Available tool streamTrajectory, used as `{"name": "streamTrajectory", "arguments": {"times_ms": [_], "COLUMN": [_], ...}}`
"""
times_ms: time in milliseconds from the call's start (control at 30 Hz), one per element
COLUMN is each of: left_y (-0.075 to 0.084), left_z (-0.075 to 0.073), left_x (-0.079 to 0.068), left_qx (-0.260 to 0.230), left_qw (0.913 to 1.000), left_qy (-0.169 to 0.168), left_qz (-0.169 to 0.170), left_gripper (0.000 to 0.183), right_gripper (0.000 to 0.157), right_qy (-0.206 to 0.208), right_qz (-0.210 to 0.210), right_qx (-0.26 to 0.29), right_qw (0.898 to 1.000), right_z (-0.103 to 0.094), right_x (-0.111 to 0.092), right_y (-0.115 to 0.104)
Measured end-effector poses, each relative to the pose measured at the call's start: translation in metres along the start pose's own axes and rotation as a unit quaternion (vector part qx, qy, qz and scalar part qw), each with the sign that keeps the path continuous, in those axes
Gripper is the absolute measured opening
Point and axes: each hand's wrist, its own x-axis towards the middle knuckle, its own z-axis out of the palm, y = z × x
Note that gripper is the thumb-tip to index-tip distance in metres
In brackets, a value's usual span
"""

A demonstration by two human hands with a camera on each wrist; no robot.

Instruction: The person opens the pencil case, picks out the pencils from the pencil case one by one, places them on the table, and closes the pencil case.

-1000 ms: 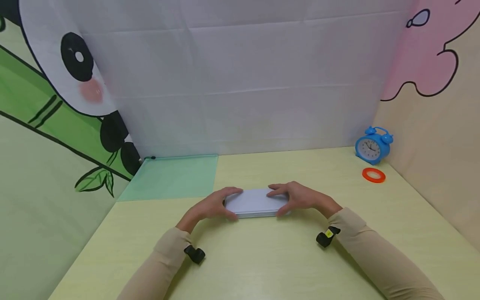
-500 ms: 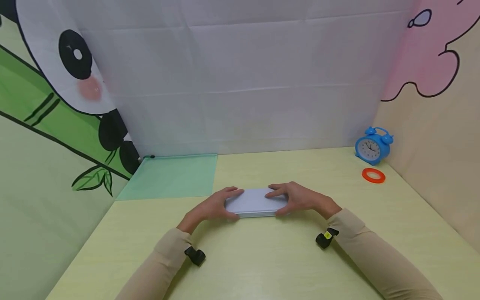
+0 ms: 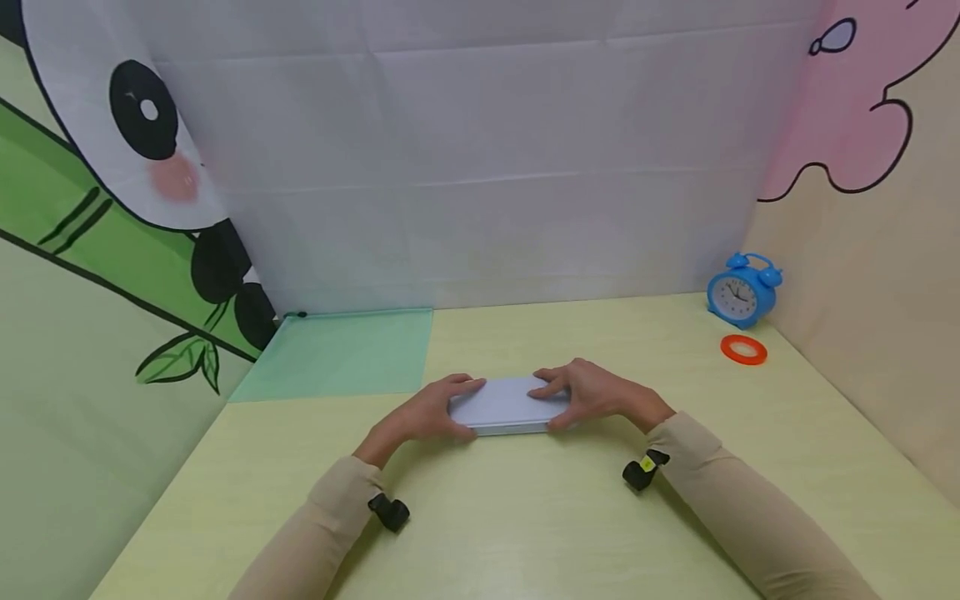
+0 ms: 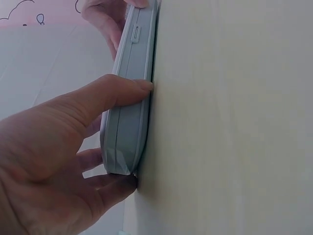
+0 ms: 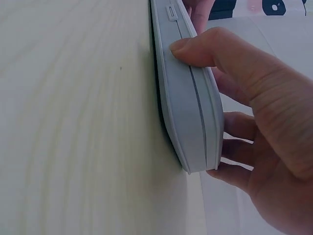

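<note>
A flat white case lies on the table in the middle of the head view, its lid down. Its grey front edge carries a small clasp. At the left end my left hand grips it, thumb on the front edge and other fingers around the end and far side. My right hand holds the right end, with the thumb on the front edge near the clasp and a finger over the top. Whatever is inside the case is hidden.
A pale green mat covers the table's back left. At the back right stand a blue alarm clock and, in front of it, an orange-red ring. Beyond the table hangs a white cloth.
Both hands keep their hold on the case, which stays in place. My right hand has shifted very slightly left, and the head view has turned a little.
</note>
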Motion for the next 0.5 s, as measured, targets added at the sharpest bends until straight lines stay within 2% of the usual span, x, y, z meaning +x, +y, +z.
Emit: {"name": "streamTrajectory", "arguments": {"times_ms": [333,500], "left_y": [0.0003,0.0035], "left_z": [-0.0004,0.0007], "left_x": [-0.0023,-0.0022], "left_qx": [0.002,0.004], "left_qw": [0.9998,1.0000], "left_qy": [0.007,0.002], "left_qz": [-0.021,-0.006], "left_gripper": [0.081,0.085], "right_gripper": [0.057,0.052], "right_qy": [-0.002,0.008], "right_qz": [-0.004,0.015], "right_qx": [0.005,0.081], "right_qw": [1.000,0.997], "right_z": [0.0007,-0.0022], "right_x": [0.0041,0.0017], "right_y": [-0.0001,0.0036]}}
